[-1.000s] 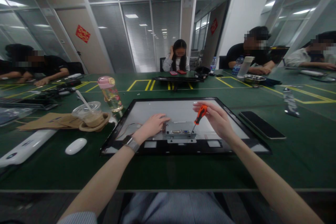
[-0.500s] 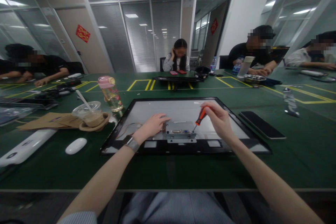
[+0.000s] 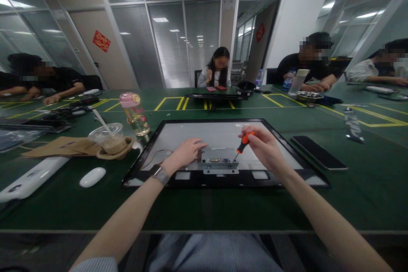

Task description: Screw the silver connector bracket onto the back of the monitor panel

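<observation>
Your bare left hand (image 3: 188, 153) lies at the left end of the silver sheet-metal connector bracket (image 3: 219, 154), probably to steady it, though I cannot tell whether that grip closes on anything. The bracket sits on the flat, black-framed, grey-backed panel (image 3: 178, 131), and at its right end your bare right hand (image 3: 264, 146) grasps the orange-and-black-handled screwdriver (image 3: 245, 142), slanted likely so the tip meets a screw. Compared with a second ago, the tip is nearer the bracket's right edge and your right fingers curl closer around the handle.
</observation>
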`<act>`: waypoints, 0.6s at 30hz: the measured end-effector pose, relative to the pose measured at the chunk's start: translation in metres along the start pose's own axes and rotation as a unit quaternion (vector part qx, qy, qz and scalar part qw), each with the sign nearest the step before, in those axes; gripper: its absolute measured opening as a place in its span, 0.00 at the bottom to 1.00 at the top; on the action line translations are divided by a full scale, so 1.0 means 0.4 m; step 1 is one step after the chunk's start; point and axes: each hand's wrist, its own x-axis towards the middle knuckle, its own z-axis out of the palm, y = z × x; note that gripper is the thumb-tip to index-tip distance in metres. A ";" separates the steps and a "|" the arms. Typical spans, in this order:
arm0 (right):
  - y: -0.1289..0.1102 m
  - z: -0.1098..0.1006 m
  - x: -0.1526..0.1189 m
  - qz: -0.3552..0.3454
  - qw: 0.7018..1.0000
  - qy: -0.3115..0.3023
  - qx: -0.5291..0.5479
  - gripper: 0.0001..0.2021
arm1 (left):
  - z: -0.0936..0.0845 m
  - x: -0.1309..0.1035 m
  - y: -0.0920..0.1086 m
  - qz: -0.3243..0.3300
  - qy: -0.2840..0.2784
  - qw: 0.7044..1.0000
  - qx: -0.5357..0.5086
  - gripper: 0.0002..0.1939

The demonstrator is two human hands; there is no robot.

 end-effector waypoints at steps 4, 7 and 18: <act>-0.008 0.001 -0.001 0.032 0.999 -0.020 0.015 0.10 | 0.005 0.000 -0.006 0.002 0.001 1.000 0.000 0.25; -0.013 0.005 -0.001 0.042 0.999 -0.025 0.022 0.12 | 0.013 0.001 -0.013 0.008 0.010 1.000 -0.003 0.25; 0.003 -0.010 0.001 0.045 0.998 -0.018 0.028 0.11 | 0.006 0.002 -0.006 0.009 0.005 1.000 0.001 0.26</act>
